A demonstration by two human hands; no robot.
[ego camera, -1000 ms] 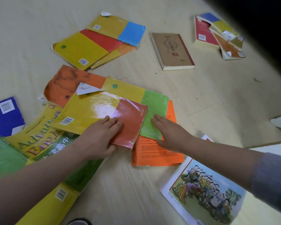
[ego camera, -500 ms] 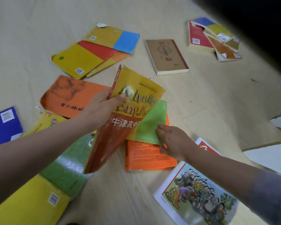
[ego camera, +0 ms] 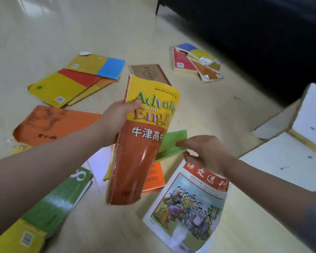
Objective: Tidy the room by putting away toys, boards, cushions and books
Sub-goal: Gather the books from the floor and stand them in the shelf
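Left hand (ego camera: 117, 116) grips the floppy yellow book (ego camera: 144, 141). Right hand (ego camera: 205, 153) pinches the green book (ego camera: 173, 145). Best to stack them flat, edges together.

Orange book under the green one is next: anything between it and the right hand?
Yes: the green book pinched by the right hand overlies the orange book's far end; the English textbook in the left hand hides its left side.

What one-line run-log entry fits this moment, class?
left hand: grips English book, off floor | right hand: pinches green cover | orange book: lies flat on floor
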